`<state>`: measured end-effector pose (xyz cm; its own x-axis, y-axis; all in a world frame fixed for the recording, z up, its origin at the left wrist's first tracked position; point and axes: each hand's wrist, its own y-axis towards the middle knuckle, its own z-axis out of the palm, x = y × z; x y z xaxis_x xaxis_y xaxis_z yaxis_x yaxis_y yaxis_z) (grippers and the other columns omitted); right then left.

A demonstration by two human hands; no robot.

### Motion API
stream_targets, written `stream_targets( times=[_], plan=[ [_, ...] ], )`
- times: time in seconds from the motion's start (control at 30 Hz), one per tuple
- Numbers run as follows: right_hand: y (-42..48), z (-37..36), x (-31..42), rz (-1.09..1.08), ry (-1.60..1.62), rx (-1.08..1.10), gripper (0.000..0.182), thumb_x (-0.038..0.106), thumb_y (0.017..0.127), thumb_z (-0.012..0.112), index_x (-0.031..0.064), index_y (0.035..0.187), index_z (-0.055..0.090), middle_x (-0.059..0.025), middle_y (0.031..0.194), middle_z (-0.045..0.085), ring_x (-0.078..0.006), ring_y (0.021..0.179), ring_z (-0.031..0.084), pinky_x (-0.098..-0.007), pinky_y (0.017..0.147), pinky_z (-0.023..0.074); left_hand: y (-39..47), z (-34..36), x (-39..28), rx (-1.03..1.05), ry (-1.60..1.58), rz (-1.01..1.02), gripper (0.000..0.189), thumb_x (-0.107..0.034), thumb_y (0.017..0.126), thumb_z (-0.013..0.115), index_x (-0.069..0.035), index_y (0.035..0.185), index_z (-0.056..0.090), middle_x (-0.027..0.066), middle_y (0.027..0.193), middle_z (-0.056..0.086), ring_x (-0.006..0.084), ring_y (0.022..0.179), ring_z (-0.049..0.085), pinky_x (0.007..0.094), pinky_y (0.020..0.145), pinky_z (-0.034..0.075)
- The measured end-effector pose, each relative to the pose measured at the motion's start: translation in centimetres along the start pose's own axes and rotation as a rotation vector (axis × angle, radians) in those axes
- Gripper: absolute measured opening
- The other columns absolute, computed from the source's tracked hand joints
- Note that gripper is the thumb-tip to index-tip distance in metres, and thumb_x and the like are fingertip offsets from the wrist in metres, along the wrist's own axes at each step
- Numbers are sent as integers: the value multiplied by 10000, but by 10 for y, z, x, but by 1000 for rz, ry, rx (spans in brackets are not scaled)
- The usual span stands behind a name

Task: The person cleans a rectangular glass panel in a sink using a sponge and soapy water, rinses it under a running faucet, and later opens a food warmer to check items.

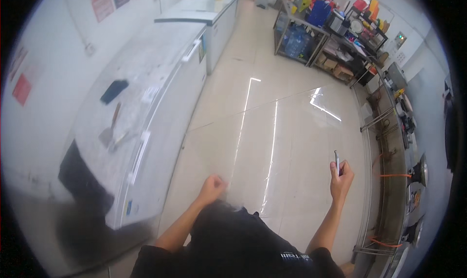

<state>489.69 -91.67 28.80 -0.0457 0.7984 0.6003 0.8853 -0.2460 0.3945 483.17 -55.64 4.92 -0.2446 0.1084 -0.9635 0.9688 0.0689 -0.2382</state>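
My right hand (341, 179) is raised over the floor on the right. It grips a slim, light-coloured handheld tool (337, 163) with a metal tip pointing up; its exact kind cannot be made out. My left hand (212, 189) is in front of my dark shirt, blurred, with its fingers curled in. No object shows clearly in it. Both hands are above the glossy tiled floor (292, 146), apart from any furniture.
A white chest freezer (171, 117) runs along the left, bearing a dark cloth (115, 91) and a wooden-handled scraper (109, 132). Another white freezer (222, 29) stands beyond. Metal shelving (310, 64) holds water jugs (294, 42) and boxes. Along the right runs a metal bench with orange hoses (396, 175).
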Motion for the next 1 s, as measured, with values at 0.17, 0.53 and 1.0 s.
stream_targets(
  times=[0.17,0.53,1.0],
  plan=[
    [153,39,20,15,-38,-170,406,219,806,705,43,632,383,-7,535,291,-109,523,266,-286,469,215,187,-1,-93,146,-136,-13,188,-189,963,491,-66,835,430,83,707,600,128,623,584,257,548,485],
    [512,234,-49,46,26,-162,420,227,807,710,58,637,365,18,546,295,-96,526,264,-277,466,216,610,40,-181,132,-35,96,235,-265,970,474,-62,853,455,65,704,587,109,604,562,241,532,469],
    [979,525,91,-304,-68,27,443,198,694,796,48,651,381,-32,536,320,-150,494,297,-301,467,240,1074,2,-242,217,-416,-116,179,-227,985,424,-66,936,483,102,974,627,190,945,606,324,783,504]
  ],
)
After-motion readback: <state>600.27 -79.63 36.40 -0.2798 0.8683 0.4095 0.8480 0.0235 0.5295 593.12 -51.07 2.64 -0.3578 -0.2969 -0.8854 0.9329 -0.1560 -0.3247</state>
